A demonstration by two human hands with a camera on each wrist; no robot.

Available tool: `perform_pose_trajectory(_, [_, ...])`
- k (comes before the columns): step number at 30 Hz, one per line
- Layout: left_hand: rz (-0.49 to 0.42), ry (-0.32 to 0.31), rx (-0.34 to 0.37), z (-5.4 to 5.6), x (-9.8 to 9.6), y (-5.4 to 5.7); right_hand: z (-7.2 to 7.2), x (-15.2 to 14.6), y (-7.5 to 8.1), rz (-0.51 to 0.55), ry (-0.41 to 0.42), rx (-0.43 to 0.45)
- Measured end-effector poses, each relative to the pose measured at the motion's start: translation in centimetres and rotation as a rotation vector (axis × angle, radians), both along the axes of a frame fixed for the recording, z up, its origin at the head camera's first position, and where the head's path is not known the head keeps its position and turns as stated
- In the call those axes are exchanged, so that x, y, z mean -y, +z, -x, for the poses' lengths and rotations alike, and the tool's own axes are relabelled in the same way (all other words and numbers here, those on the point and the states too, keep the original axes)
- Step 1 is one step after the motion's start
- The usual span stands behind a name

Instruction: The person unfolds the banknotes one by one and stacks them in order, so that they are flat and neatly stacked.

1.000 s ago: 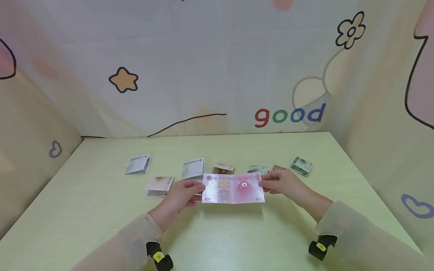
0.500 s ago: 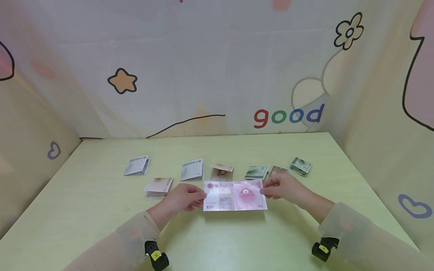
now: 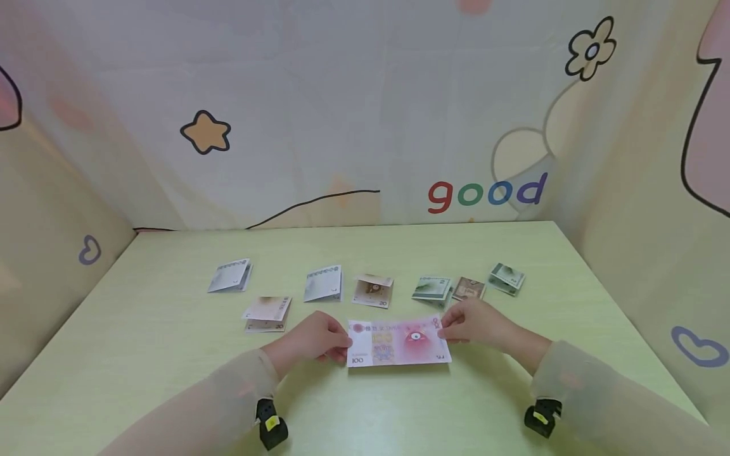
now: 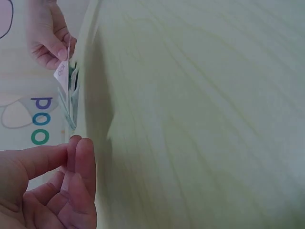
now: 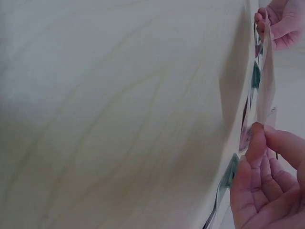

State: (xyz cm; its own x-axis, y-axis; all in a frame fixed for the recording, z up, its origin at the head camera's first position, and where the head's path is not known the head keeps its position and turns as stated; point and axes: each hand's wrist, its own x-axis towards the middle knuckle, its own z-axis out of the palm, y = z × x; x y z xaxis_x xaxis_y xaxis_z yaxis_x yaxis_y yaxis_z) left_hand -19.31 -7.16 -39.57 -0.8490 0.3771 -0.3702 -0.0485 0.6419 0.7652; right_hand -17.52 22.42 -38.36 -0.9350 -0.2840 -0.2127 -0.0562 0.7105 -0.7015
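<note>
Pink banknote [image 3: 398, 344] between left hand [image 3: 315, 339] and right hand [image 3: 473, 324]; an end in each pinch

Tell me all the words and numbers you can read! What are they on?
"good", on the back wall.
"100", on the pink note, lower left corner.
"20", on the middle brown note.
"20", on the left brown note.
Too small or blurred to be sure: the pink note's other print, and marks on the green notes, blue notes, right brown note and yellow tags.
</note>
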Motion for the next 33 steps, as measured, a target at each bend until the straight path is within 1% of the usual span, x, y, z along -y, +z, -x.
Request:
perform_pose_trajectory(3, [0.017,-0.024,-0.002,0.0,-0.2,-0.2,-0.1,0.2,-0.3,-0.023,0.01,-0.006])
perform_pose_trajectory(5, [0.044,-0.038,-0.013,-0.1,-0.4,-0.2,-0.2,0.3,-0.6,-0.042,0.021,-0.011])
perform_pose_trajectory(7, [0.101,-0.067,-0.045,-0.1,-0.6,-0.2,-0.3,0.4,-0.7,-0.071,0.036,-0.016])
perform_pose_trajectory(11, [0.242,-0.146,-0.128,-0.4,-1.2,0.1,-0.5,0.5,-0.9,-0.132,0.074,-0.037])
perform_pose_trajectory(13, [0.3,-0.173,-0.155,-0.6,-1.4,0.3,-0.5,0.6,-0.8,-0.168,0.092,-0.058])
perform_pose_trajectory(16, [0.369,-0.187,-0.169,-0.8,-1.7,0.6,-0.6,0.9,-0.7,-0.218,0.09,-0.068])
perform_pose_trajectory(18, [0.419,-0.205,-0.188,-0.9,-1.8,0.7,-0.7,1.3,-0.6,-0.24,0.082,-0.058])
perform_pose_trajectory(20, [0.476,-0.234,-0.224,-0.9,-2.0,0.7,-0.9,1.6,-0.6,-0.257,0.065,-0.041])
perform_pose_trajectory(22, [0.52,-0.254,-0.26,-1.0,-2.2,0.7,-1.2,1.9,-0.5,-0.298,0.073,-0.047])
perform_pose_trajectory(23, [0.54,-0.261,-0.283,-1.1,-2.2,0.7,-1.4,2.1,-0.4,-0.328,0.082,-0.057])
perform_pose_trajectory(25, [0.574,-0.264,-0.316,-1.2,-2.4,0.6,-1.8,2.3,-0.3,-0.407,0.117,-0.103])
perform_pose_trajectory(27, [0.607,-0.259,-0.341,-1.4,-2.6,0.6,-2.2,2.5,-0.2,-0.496,0.165,-0.167])
perform_pose_trajectory(29, [0.651,-0.27,-0.389,-1.6,-2.8,0.6,-2.5,2.7,-0.2,-0.58,0.206,-0.233])
perform_pose_trajectory(31, [0.693,-0.306,-0.465,-1.8,-3.0,0.5,-2.9,2.9,-0.3,-0.634,0.238,-0.278])
perform_pose_trajectory(33, [0.73,-0.364,-0.564,-2.1,-3.3,0.5,-3.2,3.2,-0.5,-0.685,0.266,-0.303])
